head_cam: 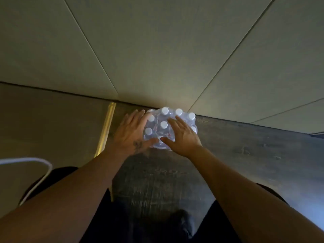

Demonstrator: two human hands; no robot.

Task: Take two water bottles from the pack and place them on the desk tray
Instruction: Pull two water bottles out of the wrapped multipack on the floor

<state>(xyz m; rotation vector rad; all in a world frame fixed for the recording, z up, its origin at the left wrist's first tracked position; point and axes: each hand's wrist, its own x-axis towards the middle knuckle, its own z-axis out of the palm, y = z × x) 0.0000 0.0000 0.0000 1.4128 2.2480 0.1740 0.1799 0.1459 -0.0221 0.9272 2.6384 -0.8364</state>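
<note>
Head view: my left hand (130, 133) and right hand (182, 135), fingers spread, press the crinkly clear-plastic pack (164, 128) of white-capped bottles between them.

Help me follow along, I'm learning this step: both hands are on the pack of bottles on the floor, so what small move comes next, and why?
Probably tear the wrap open at the top. The pack still looks wrapped in clear plastic, with the left hand steadying its side and the right hand spread flat over the caps, gripping no bottle. No bottle can come out until the plastic gives.

Pack (169, 128) on floor (245, 146) (against wall (157, 58)), between 2 hands.
</note>
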